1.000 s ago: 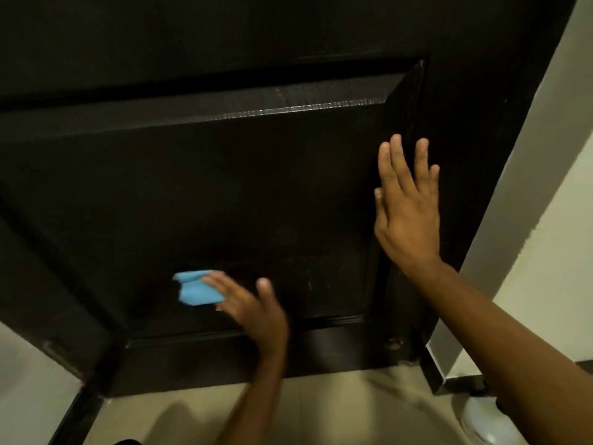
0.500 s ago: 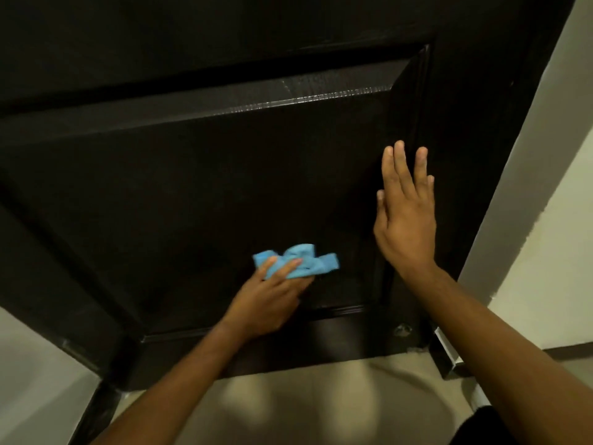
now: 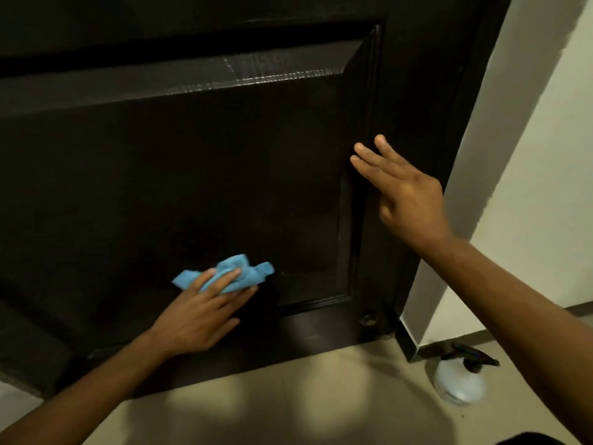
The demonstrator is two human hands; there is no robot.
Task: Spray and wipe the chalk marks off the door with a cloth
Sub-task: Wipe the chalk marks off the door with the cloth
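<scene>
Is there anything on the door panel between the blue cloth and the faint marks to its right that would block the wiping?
Nothing visible blocks it. The left hand presses the blue cloth flat on the door, and the faint marks lie directly right of it on bare panel. The right hand is higher, at the panel's right edge.

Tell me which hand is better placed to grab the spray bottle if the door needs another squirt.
Right, probably. The right hand is empty with straight fingers, on the same side as the white plastic spray bottle on the floor. The left hand presses the crumpled blue cloth against the dark wooden door.
</scene>
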